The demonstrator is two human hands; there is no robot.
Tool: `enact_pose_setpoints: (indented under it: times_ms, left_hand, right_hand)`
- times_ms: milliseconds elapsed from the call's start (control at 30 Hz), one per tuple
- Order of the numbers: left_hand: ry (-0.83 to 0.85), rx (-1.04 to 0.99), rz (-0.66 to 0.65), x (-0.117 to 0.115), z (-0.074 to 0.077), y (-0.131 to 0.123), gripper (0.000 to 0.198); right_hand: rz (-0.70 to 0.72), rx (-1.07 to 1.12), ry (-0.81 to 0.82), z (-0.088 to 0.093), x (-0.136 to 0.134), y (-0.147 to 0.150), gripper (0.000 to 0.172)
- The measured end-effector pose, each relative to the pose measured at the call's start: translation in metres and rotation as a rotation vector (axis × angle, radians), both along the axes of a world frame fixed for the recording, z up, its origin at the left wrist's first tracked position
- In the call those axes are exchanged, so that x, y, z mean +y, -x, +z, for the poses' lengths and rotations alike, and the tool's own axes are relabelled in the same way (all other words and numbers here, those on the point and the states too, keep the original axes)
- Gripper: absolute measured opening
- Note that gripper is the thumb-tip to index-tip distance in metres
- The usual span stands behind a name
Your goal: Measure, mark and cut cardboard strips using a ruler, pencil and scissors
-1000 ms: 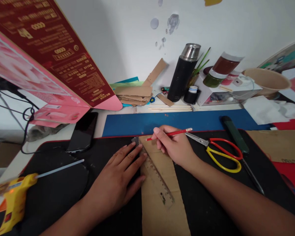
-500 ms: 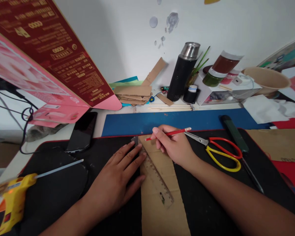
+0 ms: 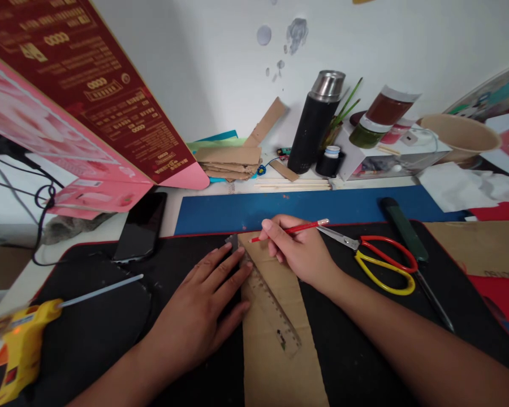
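A strip of brown cardboard [image 3: 280, 373] lies lengthwise on the black mat [image 3: 173, 384]. Across it, at a slant, rests a clear plastic ruler [image 3: 275, 308]. My left hand [image 3: 214, 288] is spread flat, its fingertips pressing on the ruler's far end. In my right hand [image 3: 297, 243] a red pencil [image 3: 307, 226] is pinched, its tip at the cardboard's far end, close to the ruler. Right of that hand lie scissors [image 3: 382, 260] with one red and one yellow handle.
A yellow glue gun [image 3: 25, 339] lies at left, near a black phone [image 3: 142, 226]. Beside the scissors is a dark green cutter [image 3: 402, 229]. Behind stand a black thermos [image 3: 314, 130], a cardboard stack [image 3: 229, 161] and paint jars [image 3: 377, 116]. A pink box [image 3: 97, 195] rises at left.
Both hands, the pencil and the ruler stay in place. Only the camera view has shifted very slightly.
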State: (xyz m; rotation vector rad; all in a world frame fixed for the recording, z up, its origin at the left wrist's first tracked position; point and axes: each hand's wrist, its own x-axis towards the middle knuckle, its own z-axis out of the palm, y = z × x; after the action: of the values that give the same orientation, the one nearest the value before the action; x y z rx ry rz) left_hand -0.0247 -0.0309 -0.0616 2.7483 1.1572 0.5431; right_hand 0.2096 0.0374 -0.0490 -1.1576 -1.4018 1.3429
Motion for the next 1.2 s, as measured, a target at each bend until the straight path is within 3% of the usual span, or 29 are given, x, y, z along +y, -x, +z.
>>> enact_pose_setpoints:
  times_ms: [1200]
  left_hand:
    - [0.002,0.005,0.006,0.0001,0.0021,-0.0027,0.049]
  right_hand:
    - [0.011,-0.050,-0.013,0.0013,-0.0008,0.0005,0.038]
